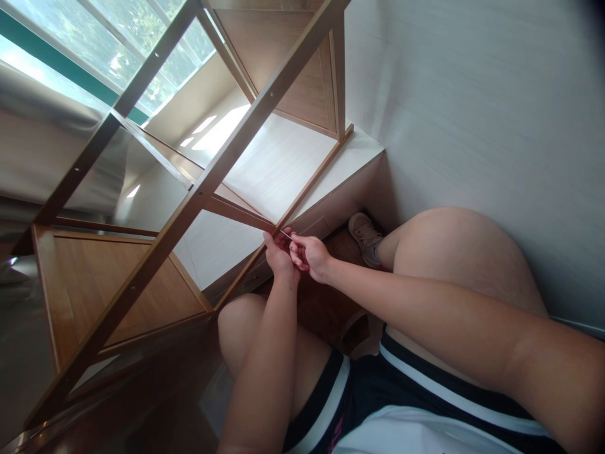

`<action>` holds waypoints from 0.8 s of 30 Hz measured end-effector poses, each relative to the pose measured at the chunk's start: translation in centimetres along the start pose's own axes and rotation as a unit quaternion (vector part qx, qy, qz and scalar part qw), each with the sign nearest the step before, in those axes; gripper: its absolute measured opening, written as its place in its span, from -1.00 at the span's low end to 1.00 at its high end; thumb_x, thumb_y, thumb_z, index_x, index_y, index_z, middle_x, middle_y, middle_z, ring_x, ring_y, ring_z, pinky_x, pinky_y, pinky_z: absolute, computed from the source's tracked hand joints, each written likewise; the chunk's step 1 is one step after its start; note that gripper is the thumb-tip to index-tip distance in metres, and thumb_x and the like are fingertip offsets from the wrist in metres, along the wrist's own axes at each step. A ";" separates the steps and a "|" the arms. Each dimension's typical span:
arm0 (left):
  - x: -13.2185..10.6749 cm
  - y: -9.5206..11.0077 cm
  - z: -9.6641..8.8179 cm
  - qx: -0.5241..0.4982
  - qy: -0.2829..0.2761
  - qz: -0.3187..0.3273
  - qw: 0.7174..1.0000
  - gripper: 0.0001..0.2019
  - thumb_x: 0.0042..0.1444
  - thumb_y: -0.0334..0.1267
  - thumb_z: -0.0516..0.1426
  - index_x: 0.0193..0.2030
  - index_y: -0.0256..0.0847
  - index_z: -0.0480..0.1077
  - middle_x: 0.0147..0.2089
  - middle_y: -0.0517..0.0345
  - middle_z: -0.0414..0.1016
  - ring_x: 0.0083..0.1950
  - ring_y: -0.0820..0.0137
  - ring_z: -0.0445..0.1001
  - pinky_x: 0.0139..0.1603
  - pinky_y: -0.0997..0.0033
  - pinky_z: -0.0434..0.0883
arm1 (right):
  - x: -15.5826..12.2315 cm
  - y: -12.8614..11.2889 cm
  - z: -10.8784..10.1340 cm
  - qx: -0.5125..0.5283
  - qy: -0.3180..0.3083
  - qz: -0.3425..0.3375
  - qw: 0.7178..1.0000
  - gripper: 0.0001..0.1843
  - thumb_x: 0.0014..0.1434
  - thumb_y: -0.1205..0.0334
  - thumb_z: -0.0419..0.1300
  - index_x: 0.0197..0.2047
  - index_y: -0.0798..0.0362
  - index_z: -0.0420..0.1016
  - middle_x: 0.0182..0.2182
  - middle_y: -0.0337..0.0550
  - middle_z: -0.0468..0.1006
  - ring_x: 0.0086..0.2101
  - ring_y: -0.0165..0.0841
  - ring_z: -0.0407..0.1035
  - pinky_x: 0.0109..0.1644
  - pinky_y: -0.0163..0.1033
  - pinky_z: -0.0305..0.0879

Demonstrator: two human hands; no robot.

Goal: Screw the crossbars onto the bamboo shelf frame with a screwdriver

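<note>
At the lower joint of the wooden shelf frame (pixel 198 189), the 2 hands meet side by side, touching each other. The left hand (pixel 278 255) is curled against the end of a thin crossbar (pixel 236 213), fingers wrapped near the point where that bar meets a slanted rail (pixel 307 183). The right hand (pixel 309 254) is closed in a pinch on a thin metal tool (pixel 285 234), a slim shiny rod whose tip points at the joint just above the left hand's fingertips; what kind of tool it is cannot be told. Both forearms reach forward from the lower edge of the view, the left one rising over the left knee (pixel 241 321), the right one crossing above the right thigh (pixel 454 258). Beyond the hands, a shoe (pixel 365 234) rests on the dark floor beside a low white cabinet (pixel 331 202). Further up, the frame's long diagonal post runs towards a bright window (pixel 118 50), and a pale wall (pixel 472 94) fills the right side.
</note>
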State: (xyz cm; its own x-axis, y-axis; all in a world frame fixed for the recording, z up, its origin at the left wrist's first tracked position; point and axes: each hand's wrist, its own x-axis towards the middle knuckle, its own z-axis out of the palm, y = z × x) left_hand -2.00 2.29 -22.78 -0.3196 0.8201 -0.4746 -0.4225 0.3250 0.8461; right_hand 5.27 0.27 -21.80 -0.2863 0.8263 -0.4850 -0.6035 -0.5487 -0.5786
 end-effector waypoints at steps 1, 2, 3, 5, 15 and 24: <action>0.0 0.0 0.0 0.001 0.000 0.002 1.000 -0.37 0.17 0.29 -0.02 -0.36 -0.32 0.51 -0.42 0.02 0.53 -0.48 0.44 0.46 -0.38 0.44 0.36 | 0.0 0.1 0.0 0.008 0.001 0.000 1.000 -0.61 0.26 0.02 0.00 -0.55 0.03 0.20 -0.81 -0.33 0.23 -0.78 -0.52 0.00 -0.68 -0.39 -0.20; 0.0 0.0 0.0 0.001 0.001 0.003 1.000 -0.36 0.17 0.29 -0.02 -0.36 -0.32 0.51 -0.43 0.02 0.53 -0.48 0.44 0.46 -0.37 0.44 0.36 | 0.0 0.2 0.0 0.015 0.002 -0.001 1.000 -0.61 0.25 0.03 0.00 -0.55 0.03 0.19 -0.81 -0.33 0.22 -0.78 -0.52 -0.01 -0.68 -0.39 -0.21; 0.0 0.0 0.1 0.001 0.001 0.005 1.000 -0.36 0.17 0.30 -0.01 -0.37 -0.32 0.51 -0.43 0.02 0.53 -0.49 0.44 0.45 -0.37 0.44 0.36 | -0.1 0.2 0.0 0.020 0.004 -0.003 1.000 -0.61 0.26 0.03 0.00 -0.55 0.03 0.19 -0.82 -0.32 0.22 -0.78 -0.52 -0.02 -0.68 -0.39 -0.21; 0.0 -0.1 0.1 0.000 0.003 0.007 1.000 -0.36 0.16 0.31 -0.01 -0.38 -0.32 0.51 -0.44 0.03 0.52 -0.48 0.44 0.46 -0.37 0.44 0.35 | -0.2 0.3 0.1 0.026 0.009 -0.011 1.000 -0.60 0.26 0.03 0.00 -0.56 0.02 0.18 -0.83 -0.32 0.22 -0.78 -0.52 -0.04 -0.68 -0.39 -0.21; 0.3 -0.2 0.0 -0.003 0.004 0.011 1.000 -0.38 0.14 0.30 0.00 -0.39 -0.30 0.51 -0.40 0.02 0.54 -0.38 0.40 0.51 -0.26 0.40 0.39 | -0.1 0.4 0.3 -0.003 0.016 -0.045 0.999 -0.59 0.25 -0.01 0.04 -0.56 0.02 0.20 -0.82 -0.37 0.19 -0.78 -0.53 -0.07 -0.68 -0.38 -0.21; 0.3 -0.3 0.2 0.002 0.009 0.023 1.000 -0.37 0.17 0.29 -0.02 -0.41 -0.31 0.50 -0.43 0.02 0.53 -0.39 0.41 0.50 -0.24 0.41 0.38 | 0.1 1.0 0.2 -0.115 0.057 -0.109 0.986 -0.55 0.30 0.02 -0.01 -0.59 0.01 0.20 -0.82 -0.36 0.20 -0.75 -0.50 0.02 -0.61 -0.35 -0.04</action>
State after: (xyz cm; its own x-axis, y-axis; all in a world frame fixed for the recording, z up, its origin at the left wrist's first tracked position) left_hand -1.80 2.51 -23.08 -0.3535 0.8262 -0.4387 -0.4031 0.2887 0.8684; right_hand 4.47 -0.14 -22.32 -0.0746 0.9152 -0.3960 -0.4529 -0.3849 -0.8042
